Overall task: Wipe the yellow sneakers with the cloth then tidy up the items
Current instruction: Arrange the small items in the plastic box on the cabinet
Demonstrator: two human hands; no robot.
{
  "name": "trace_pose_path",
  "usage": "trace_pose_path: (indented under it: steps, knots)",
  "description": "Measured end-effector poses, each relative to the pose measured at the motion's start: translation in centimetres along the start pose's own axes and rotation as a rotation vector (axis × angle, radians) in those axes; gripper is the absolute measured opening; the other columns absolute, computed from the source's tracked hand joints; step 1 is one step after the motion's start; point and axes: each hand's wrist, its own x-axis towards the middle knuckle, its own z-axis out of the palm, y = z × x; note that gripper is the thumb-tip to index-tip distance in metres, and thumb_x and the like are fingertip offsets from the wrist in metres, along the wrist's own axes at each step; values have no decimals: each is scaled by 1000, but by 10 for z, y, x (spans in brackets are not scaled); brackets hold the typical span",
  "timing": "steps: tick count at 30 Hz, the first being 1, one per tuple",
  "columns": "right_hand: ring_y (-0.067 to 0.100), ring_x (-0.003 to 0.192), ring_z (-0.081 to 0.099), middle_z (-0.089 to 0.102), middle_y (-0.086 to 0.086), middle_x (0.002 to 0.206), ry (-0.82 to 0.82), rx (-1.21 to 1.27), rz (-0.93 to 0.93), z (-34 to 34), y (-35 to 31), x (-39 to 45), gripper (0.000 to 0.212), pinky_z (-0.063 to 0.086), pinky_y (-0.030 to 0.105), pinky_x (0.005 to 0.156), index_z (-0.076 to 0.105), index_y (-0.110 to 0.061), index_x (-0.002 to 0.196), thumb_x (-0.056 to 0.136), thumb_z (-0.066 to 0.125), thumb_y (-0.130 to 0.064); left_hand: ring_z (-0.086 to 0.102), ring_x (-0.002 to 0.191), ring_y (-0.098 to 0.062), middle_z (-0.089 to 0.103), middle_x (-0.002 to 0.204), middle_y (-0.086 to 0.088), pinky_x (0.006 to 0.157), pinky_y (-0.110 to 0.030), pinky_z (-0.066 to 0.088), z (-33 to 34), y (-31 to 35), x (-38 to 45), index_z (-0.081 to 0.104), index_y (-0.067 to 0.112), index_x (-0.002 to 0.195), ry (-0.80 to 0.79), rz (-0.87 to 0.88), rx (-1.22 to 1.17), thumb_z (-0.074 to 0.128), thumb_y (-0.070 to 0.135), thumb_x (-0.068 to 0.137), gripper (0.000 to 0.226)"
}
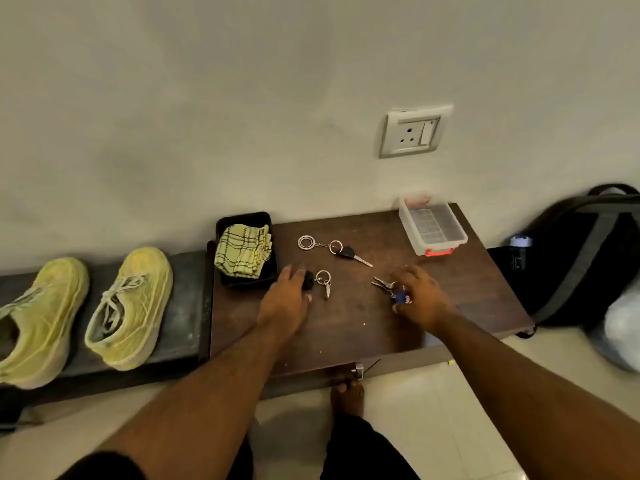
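The left hand (289, 294) lies palm down on the brown table (346, 327), its fingers curled over the black head of a key (322, 282) whose ring and small metal piece stick out just to the right of the fingertips. The right hand (420, 294) is also palm down, fingers bent around a bunch of keys (391, 289) with a blue fob (the silver blades poke out to the left of the fingers). Both forearms reach forward from the bottom edge, the two hands apart. Between the hands and farther away lies a third key with two rings (332, 249).

Just beyond the left hand sits a black tray (221, 233) holding the folded yellow checked cloth (242, 251). Beyond the right hand, against the wall, stands a clear plastic box (433, 225) with red clips; its contents are unclear. Well left of the left hand, the two yellow sneakers (130, 306) rest side by side on a dark lower shelf (183, 306).
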Motion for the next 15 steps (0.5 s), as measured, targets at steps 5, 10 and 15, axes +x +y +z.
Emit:
trace_pose_path:
  steps: [5, 10, 15]
  knots:
    - [24, 135, 32, 29, -3, 150, -54, 62, -16, 5, 10, 14, 71, 31, 37, 111, 46, -32, 138, 75, 78, -23, 33, 139, -26, 26, 158, 1, 112, -38, 32, 12, -7, 11, 31, 24, 151, 89, -21, -80, 61, 28, 92, 66]
    - [17, 109, 51, 48, -1, 125, -69, 54, -8, 2, 7, 18, 45, 42, 29, 97, 62, -18, 122, 79, 74, -22, 50, 122, -27, 44, 135, -7, 102, -34, 39, 13, -8, 19, 46, 15, 141, 132, -12, -88, 61, 23, 92, 52]
    - [18, 88, 60, 61, -3, 96, -8, -29, -6, 0, -10, 13, 5, 51, 34, 79, 65, -24, 87, 84, 66, -20, 58, 99, -26, 57, 106, -8, 80, -31, 42, 2, -1, 23, 65, 13, 108, 142, -48, -104, 74, 20, 80, 30]
